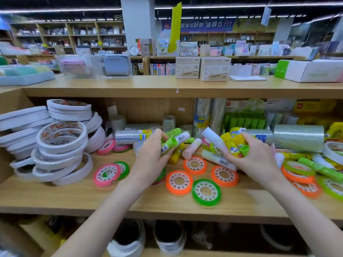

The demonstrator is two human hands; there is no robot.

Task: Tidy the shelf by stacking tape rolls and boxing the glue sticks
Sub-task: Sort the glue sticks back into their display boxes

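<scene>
Head view shows both hands full of glue sticks above the wooden shelf: the left hand curls round green and white sticks, the right hand grips a yellow, white and green bunch. More sticks lie behind; bright flat tape rolls lie scattered below, and white tape rolls are piled at left.

Bright, even shop light from ceiling strip lights; shadows soft and faint under the shelf w/ darker bay below. Strong wide-angle bend at edges, shelf lines curve. Motion blur throughout, esp. far right; background shelving soft, text smeared.
</scene>
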